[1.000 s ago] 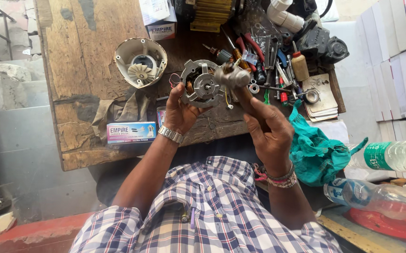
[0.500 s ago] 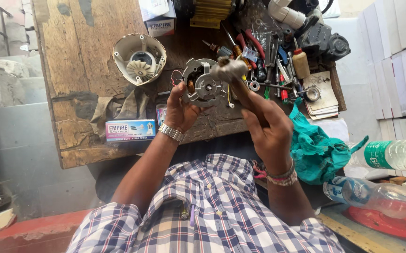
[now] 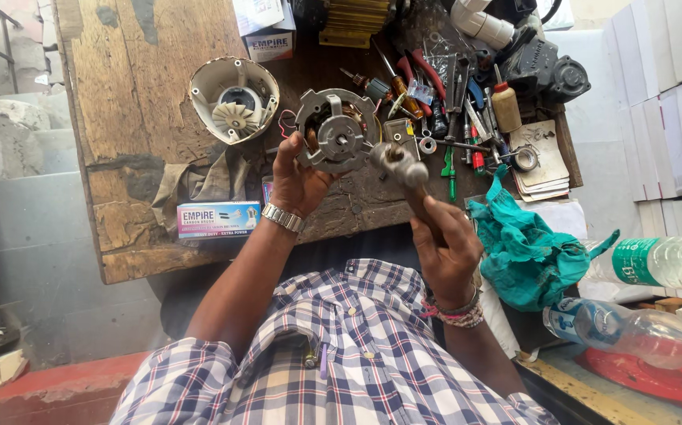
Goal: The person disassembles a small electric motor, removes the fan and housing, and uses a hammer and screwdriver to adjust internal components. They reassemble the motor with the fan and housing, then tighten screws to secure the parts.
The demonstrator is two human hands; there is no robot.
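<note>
— Now, what is held by the left hand (image 3: 298, 182)?

— A round metal motor housing (image 3: 335, 130) is gripped above the wooden surface (image 3: 132, 118); a white fan cover (image 3: 233, 99) is seen further left of it.

— And the right hand (image 3: 445, 250)?

— It is closed around a hammer (image 3: 401, 165), whose head is raised just beside the housing. A teal cloth (image 3: 526, 252) lies right of it.

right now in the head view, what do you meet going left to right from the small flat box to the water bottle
small flat box → left hand holding the round motor frame → right hand gripping a hammer → teal cloth → clear water bottle
</note>
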